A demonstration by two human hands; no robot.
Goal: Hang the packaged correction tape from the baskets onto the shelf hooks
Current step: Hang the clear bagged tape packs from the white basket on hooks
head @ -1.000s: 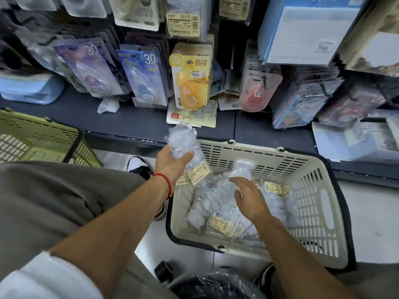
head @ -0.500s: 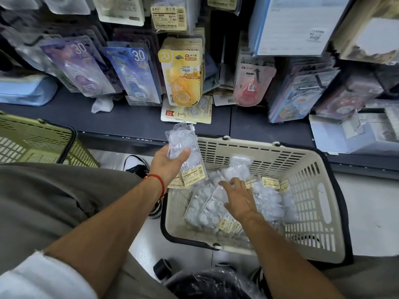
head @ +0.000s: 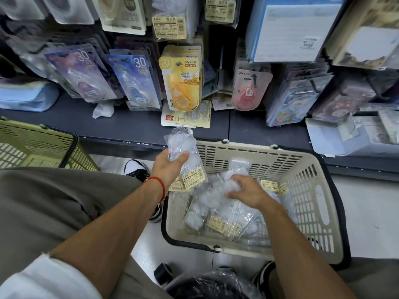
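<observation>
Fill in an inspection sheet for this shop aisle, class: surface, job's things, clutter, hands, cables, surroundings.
Surface: dark shelf ledge, pale floor below.
Job's things: clear correction tape packs heaped in the beige basket; a stack of packs held above its rim.
Clutter: crumpled white scrap; loose yellow card lying on the ledge.
Hands: left hand grips the stack; right hand curls its fingers into the heap.
Cables: nothing seen.
Surroundings: green basket; hanging carded tapes.

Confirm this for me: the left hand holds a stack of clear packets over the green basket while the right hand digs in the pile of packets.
Not quite. The left hand holds the stack of clear packets over the near corner of the cream basket, not the green one, which sits off to the left. The right hand does dig in the pile of packets. The head view shows it.
</observation>
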